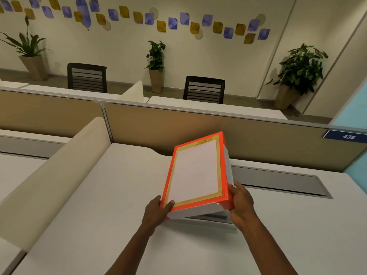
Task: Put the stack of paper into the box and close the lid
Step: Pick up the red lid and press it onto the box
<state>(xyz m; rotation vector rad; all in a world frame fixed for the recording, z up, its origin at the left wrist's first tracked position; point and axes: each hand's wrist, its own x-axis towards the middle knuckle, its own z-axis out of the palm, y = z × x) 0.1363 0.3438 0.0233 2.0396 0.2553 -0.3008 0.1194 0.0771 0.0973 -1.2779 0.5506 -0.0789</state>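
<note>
Both hands grip the near end of the orange lid, which is tilted, near edge raised off the white desk; the left hand curls round the near-left corner, thumb on top; the right hand wraps the near-right corner, fingers closed on the side wall. The lid is rigid card, glossy orange with a gold border and a pale centre panel; the white box shows beneath it as thin matte walls; the paper itself is hidden, presumably inside. To seat it well, I would square the corners first, then lower evenly so no wall buckles; beyond stands the tan fabric partition.
</note>
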